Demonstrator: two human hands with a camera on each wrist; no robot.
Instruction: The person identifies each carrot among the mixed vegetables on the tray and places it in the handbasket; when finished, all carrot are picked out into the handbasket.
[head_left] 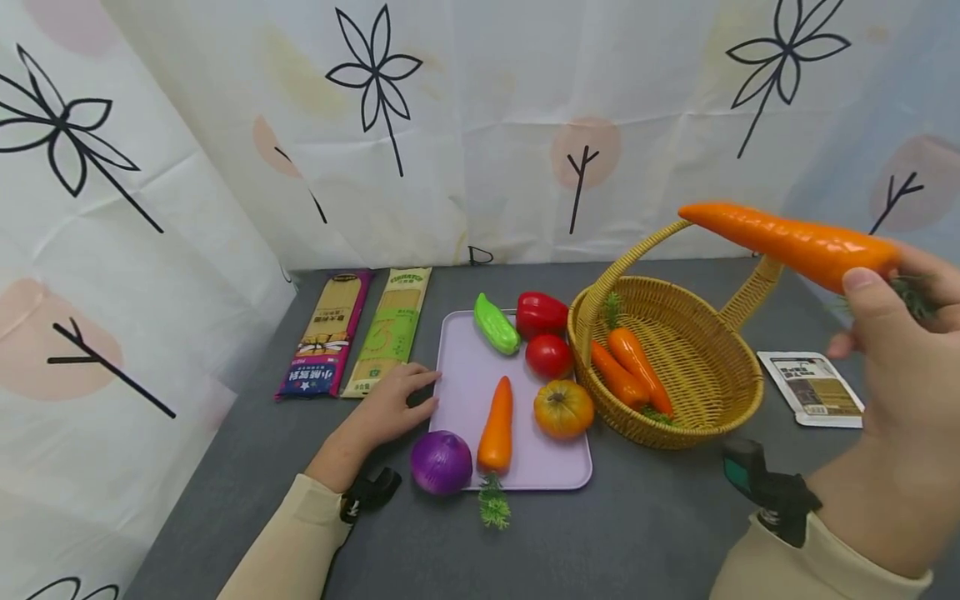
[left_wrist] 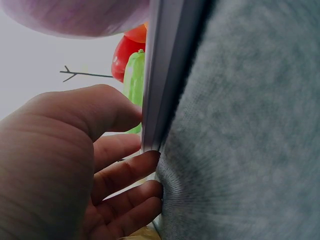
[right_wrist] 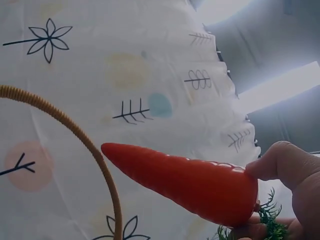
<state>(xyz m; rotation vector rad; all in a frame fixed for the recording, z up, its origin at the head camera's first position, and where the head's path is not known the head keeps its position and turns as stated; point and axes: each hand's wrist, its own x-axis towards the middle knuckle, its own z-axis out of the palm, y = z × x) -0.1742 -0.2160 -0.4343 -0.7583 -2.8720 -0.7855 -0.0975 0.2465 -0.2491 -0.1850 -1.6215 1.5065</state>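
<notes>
My right hand (head_left: 900,333) pinches a large orange carrot (head_left: 787,237) by its thick, leafy end, raised above the right side of the wicker basket (head_left: 690,333). In the right wrist view the carrot (right_wrist: 185,182) points left, its green leaves below the thumb. Two smaller carrots (head_left: 637,367) lie inside the basket. My left hand (head_left: 386,408) touches the left edge of a lilac tray (head_left: 457,367), its fingers loosely bent and on the cloth in the left wrist view. On the tray are another carrot (head_left: 497,429), a green pepper (head_left: 496,323), a tomato (head_left: 549,357) and a small pumpkin (head_left: 563,409).
A purple onion (head_left: 442,462) sits at the tray's lower left corner. A red bell pepper (head_left: 542,315) lies at its upper right, against the basket. Two noodle packs, one purple (head_left: 326,333) and one green (head_left: 390,329), lie left. A white packet (head_left: 812,389) lies right of the basket.
</notes>
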